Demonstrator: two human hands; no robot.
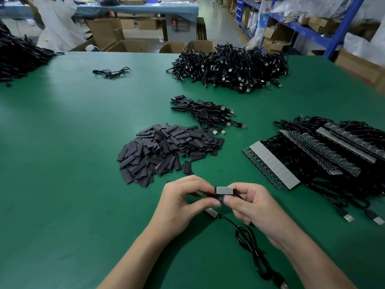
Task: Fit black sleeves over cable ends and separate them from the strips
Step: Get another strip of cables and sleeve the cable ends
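Head view, looking down on a green table (62, 163). My left hand (187, 199) and right hand (256, 207) meet over the near middle of the table. Both have their fingers curled and pinch one small grey-faced cable end (224, 189) between thumb and forefinger. A black sleeve (216, 198) sits just under that grey face, between my thumbs. I cannot tell how far on it is. The black cable (245, 232) trails from under my hands and loops on the table between my forearms.

Just beyond my hands lies a loose pile of sleeves (166, 151), flat and dark. To the right, rows of strips (273, 165) lie slanted, with black cables tangled beneath them. Behind the sleeves is a small bundle of cables (208, 113) with USB plugs. Farther back sits a large heap of cables (231, 67).
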